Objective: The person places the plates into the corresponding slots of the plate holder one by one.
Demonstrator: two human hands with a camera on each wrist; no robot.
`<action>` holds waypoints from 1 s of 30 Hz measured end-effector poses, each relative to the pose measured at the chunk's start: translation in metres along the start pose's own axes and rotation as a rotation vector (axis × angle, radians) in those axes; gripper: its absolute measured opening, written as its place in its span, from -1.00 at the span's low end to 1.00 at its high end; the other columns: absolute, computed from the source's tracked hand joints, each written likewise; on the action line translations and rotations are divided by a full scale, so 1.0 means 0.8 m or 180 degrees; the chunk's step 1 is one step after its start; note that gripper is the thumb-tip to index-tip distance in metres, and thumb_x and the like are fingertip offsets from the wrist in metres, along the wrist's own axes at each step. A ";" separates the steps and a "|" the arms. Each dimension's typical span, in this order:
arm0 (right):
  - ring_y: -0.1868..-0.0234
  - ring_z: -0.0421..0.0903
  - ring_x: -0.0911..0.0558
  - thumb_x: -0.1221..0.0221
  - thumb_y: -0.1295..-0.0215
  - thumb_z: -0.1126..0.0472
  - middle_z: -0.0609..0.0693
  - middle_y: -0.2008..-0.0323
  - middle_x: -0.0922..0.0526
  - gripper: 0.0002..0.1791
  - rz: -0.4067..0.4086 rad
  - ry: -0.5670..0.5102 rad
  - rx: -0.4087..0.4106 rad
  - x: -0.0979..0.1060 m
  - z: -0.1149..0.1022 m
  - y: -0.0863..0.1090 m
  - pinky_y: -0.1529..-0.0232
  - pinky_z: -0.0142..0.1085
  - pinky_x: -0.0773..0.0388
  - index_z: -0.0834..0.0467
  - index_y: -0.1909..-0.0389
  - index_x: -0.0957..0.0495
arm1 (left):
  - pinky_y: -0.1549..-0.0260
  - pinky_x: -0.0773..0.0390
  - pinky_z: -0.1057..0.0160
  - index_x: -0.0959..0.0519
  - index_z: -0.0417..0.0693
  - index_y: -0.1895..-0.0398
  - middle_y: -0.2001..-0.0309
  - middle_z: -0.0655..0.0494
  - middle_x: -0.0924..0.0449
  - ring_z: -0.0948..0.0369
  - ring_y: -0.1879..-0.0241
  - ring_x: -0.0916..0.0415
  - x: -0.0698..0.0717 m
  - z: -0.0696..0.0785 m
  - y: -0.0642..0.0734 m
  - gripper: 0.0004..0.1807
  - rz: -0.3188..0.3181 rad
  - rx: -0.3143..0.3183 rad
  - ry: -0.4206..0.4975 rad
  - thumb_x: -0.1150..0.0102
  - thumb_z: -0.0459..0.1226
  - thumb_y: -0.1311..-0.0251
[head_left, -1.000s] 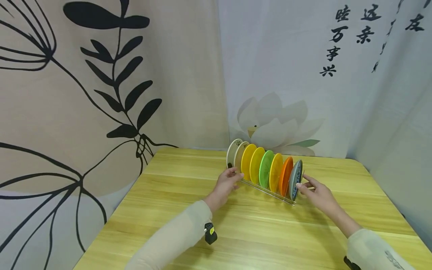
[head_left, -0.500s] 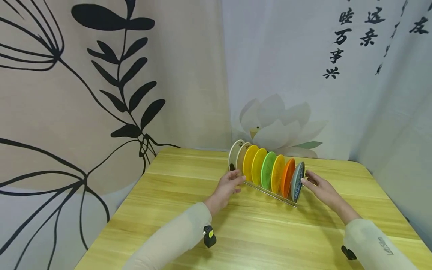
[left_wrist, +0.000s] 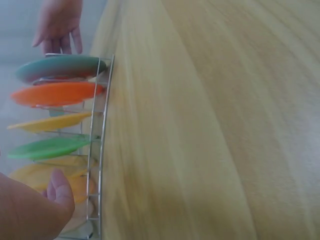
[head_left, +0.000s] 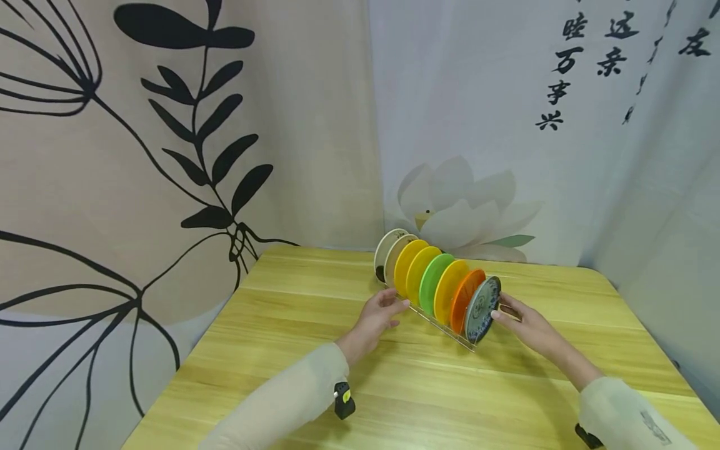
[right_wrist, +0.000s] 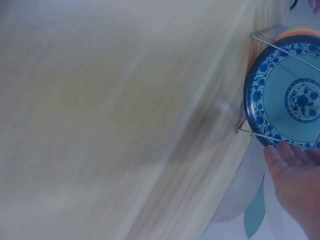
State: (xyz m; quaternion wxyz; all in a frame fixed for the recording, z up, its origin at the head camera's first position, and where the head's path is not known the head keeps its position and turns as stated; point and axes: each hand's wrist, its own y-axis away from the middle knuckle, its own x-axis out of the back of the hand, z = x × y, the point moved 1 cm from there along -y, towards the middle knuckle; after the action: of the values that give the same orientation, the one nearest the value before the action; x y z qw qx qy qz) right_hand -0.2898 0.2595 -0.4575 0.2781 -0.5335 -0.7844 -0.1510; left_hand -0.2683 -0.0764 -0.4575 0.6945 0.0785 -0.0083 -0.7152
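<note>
A wire dish rack (head_left: 444,326) stands on the wooden table, with several plates upright in a row. From left to right come cream, yellow, green, yellow and orange plates, then a blue-and-white patterned plate (head_left: 482,309). My left hand (head_left: 374,319) is at the rack's left end, thumb and fingers spread apart; part of the fingers is hidden in the left wrist view. At the other end, my right hand (head_left: 529,325) touches the rack beside the patterned plate. Its fingers (right_wrist: 285,152) look nearly straight in the right wrist view, against the end wire.
The wooden table (head_left: 315,281) runs back to a printed curtain (head_left: 315,125) with black plants and writing. Another curtain (head_left: 664,187) hangs along the right side. A dark wrist device (head_left: 344,400) is under my left sleeve.
The rack has turned: its right end has come left and nearer to me, so the patterned plate's face shows more. My right hand has moved slightly left with it.
</note>
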 end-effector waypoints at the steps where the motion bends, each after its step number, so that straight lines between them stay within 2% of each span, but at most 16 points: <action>1: -0.38 0.42 -0.20 -0.03 -0.52 -0.06 0.43 -0.42 -0.14 -0.16 -0.0024 -0.0037 0.0033 -0.003 -0.003 0.002 -0.22 0.25 -0.34 0.35 -0.53 0.09 | -0.11 -0.51 -0.07 -0.31 -0.25 -0.38 -0.13 -0.10 -0.43 0.06 -0.06 -0.44 0.001 -0.001 0.001 -0.27 0.0013 0.0008 -0.0005 -0.37 -0.21 -0.19; 9: -0.39 0.41 -0.21 -0.09 -0.49 -0.03 0.41 -0.43 -0.14 -0.13 -0.0087 -0.0172 0.0025 -0.031 -0.023 0.016 -0.23 0.21 -0.36 0.34 -0.54 0.10 | -0.07 -0.55 -0.03 -0.37 -0.18 -0.34 -0.23 -0.21 -0.35 0.04 -0.08 -0.42 0.004 -0.011 0.010 -0.30 0.0074 0.0112 -0.0111 -0.40 -0.19 -0.16; 17: -0.43 0.36 -0.15 -0.11 -0.47 -0.02 0.41 -0.44 -0.12 -0.13 -0.0199 -0.0207 0.0122 -0.063 -0.050 0.026 -0.35 0.18 -0.16 0.41 -0.51 0.07 | -0.09 -0.52 -0.12 -0.32 -0.25 -0.37 -0.30 -0.31 -0.28 -0.02 -0.09 -0.47 -0.004 -0.023 0.025 -0.26 0.0002 0.0091 -0.0114 -0.39 -0.23 -0.16; 22: -0.45 0.34 -0.12 -0.10 -0.48 -0.01 0.39 -0.46 -0.08 -0.13 -0.0392 -0.0345 0.0177 -0.079 -0.066 0.028 -0.36 0.19 -0.13 0.38 -0.52 0.08 | -0.09 -0.54 -0.08 -0.32 -0.21 -0.37 -0.28 -0.25 -0.31 -0.01 -0.05 -0.50 0.000 -0.028 0.030 -0.26 0.0041 0.0160 -0.0154 -0.40 -0.17 -0.17; 30: -0.44 0.29 -0.16 -0.12 -0.47 0.01 0.35 -0.47 -0.09 -0.15 -0.0540 -0.0489 0.0270 -0.101 -0.081 0.029 -0.37 0.18 -0.14 0.36 -0.52 0.05 | -0.02 -0.57 -0.04 -0.35 -0.16 -0.36 -0.22 -0.14 -0.41 0.05 -0.01 -0.49 0.013 -0.025 0.034 -0.30 0.0102 0.0183 -0.0182 -0.37 -0.13 -0.21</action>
State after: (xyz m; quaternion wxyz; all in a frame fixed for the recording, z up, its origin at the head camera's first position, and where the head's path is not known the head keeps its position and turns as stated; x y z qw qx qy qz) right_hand -0.2283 0.1733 -0.4552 0.2258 -0.4630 -0.8514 -0.0993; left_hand -0.2390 -0.0857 -0.4752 0.7028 0.0777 -0.0500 -0.7054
